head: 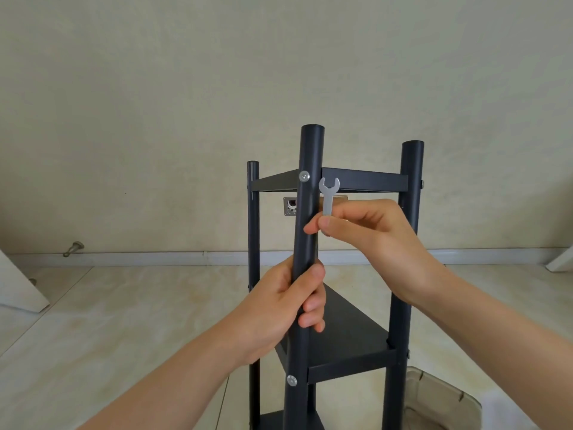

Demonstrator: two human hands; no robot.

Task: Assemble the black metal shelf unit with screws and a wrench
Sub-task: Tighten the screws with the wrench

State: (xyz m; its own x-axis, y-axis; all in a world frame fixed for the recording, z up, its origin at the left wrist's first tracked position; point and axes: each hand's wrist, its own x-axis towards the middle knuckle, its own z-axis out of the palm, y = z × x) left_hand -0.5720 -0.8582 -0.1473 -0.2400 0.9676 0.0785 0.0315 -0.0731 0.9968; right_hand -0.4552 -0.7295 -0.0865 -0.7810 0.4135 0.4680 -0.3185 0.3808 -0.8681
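The black metal shelf unit (366, 181) stands upright in front of me, with three posts and triangular shelves. My left hand (288, 302) grips the nearest post (307, 193) below its top screw (304, 176). My right hand (372, 240) pinches a small silver wrench (328, 193) by its handle, open jaw pointing up, just right of that post and a little below the screw. The wrench does not touch the screw. A second silver screw (291, 380) sits lower on the same post at the middle shelf (347, 342).
A beige wall and white baseboard (155, 257) lie behind the shelf unit, with a wall outlet (290, 207) seen between the posts. A door stopper (74, 247) sticks out low at the left. A pale container (443, 398) sits on the tiled floor at lower right.
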